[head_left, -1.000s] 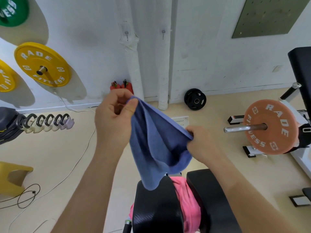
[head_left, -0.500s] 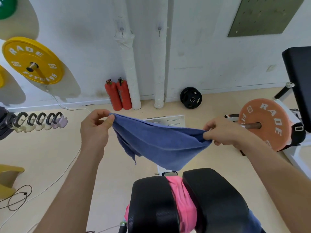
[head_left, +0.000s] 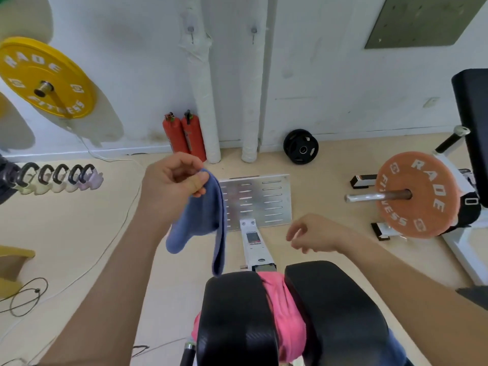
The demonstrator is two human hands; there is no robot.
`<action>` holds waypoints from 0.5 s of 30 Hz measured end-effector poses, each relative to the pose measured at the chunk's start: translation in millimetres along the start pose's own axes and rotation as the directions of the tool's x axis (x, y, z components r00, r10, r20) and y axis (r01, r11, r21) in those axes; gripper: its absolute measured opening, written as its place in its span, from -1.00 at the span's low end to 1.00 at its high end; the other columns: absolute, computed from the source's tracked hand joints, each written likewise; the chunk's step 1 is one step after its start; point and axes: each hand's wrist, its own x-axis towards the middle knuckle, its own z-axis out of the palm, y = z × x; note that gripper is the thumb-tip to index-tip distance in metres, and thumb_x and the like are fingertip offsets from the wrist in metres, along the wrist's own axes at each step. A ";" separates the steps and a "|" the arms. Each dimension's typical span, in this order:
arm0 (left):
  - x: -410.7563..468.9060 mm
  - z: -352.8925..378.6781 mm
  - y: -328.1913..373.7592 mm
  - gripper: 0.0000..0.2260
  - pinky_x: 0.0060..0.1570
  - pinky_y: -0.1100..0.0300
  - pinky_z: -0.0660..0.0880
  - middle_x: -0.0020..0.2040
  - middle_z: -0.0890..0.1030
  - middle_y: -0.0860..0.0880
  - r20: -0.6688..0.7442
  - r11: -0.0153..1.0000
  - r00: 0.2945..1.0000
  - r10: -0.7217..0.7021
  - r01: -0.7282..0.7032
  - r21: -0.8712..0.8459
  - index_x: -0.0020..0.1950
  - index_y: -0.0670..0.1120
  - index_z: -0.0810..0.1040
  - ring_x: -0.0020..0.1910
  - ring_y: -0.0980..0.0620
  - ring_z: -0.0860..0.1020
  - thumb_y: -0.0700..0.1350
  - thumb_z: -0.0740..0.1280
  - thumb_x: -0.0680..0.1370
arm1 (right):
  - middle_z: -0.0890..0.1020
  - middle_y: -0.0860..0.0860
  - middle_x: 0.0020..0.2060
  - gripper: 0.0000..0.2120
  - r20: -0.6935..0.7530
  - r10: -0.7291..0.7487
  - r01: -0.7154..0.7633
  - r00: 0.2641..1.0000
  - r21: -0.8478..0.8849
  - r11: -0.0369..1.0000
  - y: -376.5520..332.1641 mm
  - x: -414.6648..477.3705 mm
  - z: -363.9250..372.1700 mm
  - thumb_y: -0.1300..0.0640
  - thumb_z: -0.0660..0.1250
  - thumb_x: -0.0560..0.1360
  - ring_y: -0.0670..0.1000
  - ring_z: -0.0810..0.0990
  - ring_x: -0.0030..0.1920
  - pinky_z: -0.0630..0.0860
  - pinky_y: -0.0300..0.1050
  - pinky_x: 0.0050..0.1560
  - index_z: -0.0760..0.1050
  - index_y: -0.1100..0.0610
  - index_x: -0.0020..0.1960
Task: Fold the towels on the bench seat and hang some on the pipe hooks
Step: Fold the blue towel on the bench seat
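Left fingers (head_left: 196, 182) pinched tight on the top corner of the blue towel (head_left: 204, 220), and the left hand (head_left: 171, 183) holds it up over the floor, left of centre. The cloth hangs doubled, one fold bunched to the left and a narrow strip dropping straight down, its tip just above the near left pad (head_left: 235, 320). Right hand (head_left: 314, 235) is out to the right with nothing in it, fingers loosely curled and apart, well clear of the towel. Below, a pink towel (head_left: 282, 310) sits wedged in the gap between the left pad and the right pad (head_left: 335, 307) of the desk. A bit of blue cloth peeks out at the right pad's near edge. Beyond the pads, the white frame (head_left: 254, 241) runs to a metal footplate (head_left: 258, 202). At the far wall, two white pipes (head_left: 203, 101), each with a bare hook (head_left: 190, 30) near the top, and two red extinguishers (head_left: 184, 136) just left of them. Orange plate (head_left: 414, 198) on a bar to the right, yellow plate (head_left: 45, 77) on the left wall.
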 end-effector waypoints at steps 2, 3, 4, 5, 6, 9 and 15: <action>-0.1 4.0 5.0 -0.75 -0.34 0.35 0.48 -0.42 0.59 0.08 0.047 0.999 0.999 0.007 -0.009 0.031 -0.23 -0.07 0.56 -0.45 0.15 0.52 -0.42 0.34 0.46 | 0.65 -0.01 -0.01 -0.78 0.006 -0.116 0.111 0.993 0.252 0.961 -28.6 1.1 12.8 0.05 0.38 0.50 -0.07 0.64 -0.08 0.56 -0.20 -0.11 0.54 -0.03 0.14; 0.3 4.6 6.6 -0.75 -0.35 0.35 0.48 -0.42 0.60 0.07 0.056 0.999 0.998 0.014 -0.017 0.040 -0.24 -0.07 0.57 -0.46 0.14 0.52 -0.42 0.35 0.45 | 0.63 -0.05 0.03 -0.71 0.004 -0.169 0.156 0.986 0.360 0.920 -45.1 -0.6 19.8 0.00 0.39 0.48 -0.08 0.63 -0.02 0.57 -0.18 -0.05 0.51 -0.08 0.19; 1.2 3.9 7.6 -0.75 -0.36 0.34 0.48 -0.42 0.60 0.07 0.056 0.999 0.998 0.022 -0.024 0.047 -0.25 -0.06 0.57 -0.46 0.13 0.52 -0.42 0.36 0.44 | 0.60 -0.09 0.07 -0.65 -0.003 -0.219 0.198 0.976 0.440 0.876 -61.6 -2.5 27.6 -0.04 0.40 0.47 -0.10 0.62 0.04 0.58 -0.17 -0.01 0.48 -0.12 0.24; 1.8 3.4 9.1 -0.75 -0.36 0.33 0.49 -0.42 0.61 0.06 0.051 0.998 0.998 0.027 -0.030 0.050 -0.25 -0.06 0.58 -0.46 0.12 0.53 -0.41 0.37 0.44 | 0.57 -0.12 0.11 -0.58 -0.014 -0.263 0.237 0.965 0.485 0.842 -77.3 -5.4 35.9 -0.06 0.41 0.46 -0.11 0.60 0.07 0.58 -0.15 0.02 0.43 -0.16 0.29; 2.4 2.8 10.5 -0.75 -0.36 0.32 0.49 -0.41 0.61 0.06 0.040 0.998 0.999 0.031 -0.033 0.051 -0.26 -0.05 0.58 -0.45 0.11 0.54 -0.41 0.38 0.43 | 0.53 -0.14 0.16 -0.51 -0.036 -0.296 0.273 0.955 0.501 0.821 -89.6 -5.7 45.5 -0.07 0.42 0.44 -0.12 0.58 0.11 0.58 -0.13 0.05 0.38 -0.18 0.33; 5.4 1.4 14.9 -0.75 -0.37 0.30 0.50 -0.42 0.62 0.06 -0.029 0.998 0.998 0.054 -0.053 0.042 -0.26 -0.03 0.59 -0.45 0.09 0.56 -0.39 0.40 0.43 | 0.43 -0.15 0.26 -0.35 -0.168 -0.275 0.322 0.947 0.539 0.778 -114.5 1.1 75.0 -0.07 0.45 0.41 -0.08 0.49 0.22 0.53 -0.08 0.14 0.24 -0.15 0.41; 5.7 4.8 24.2 -0.76 -0.37 0.26 0.52 -0.41 0.63 0.05 -0.115 0.993 0.987 0.113 -0.116 -0.025 -0.24 -0.02 0.58 -0.45 0.07 0.59 -0.37 0.40 0.44 | 0.61 -0.08 -0.08 -0.79 -0.556 -0.050 0.380 0.830 0.496 0.781 -105.6 20.4 84.7 0.16 0.30 0.46 -0.06 0.60 -0.11 0.54 -0.20 -0.13 0.45 -0.04 0.07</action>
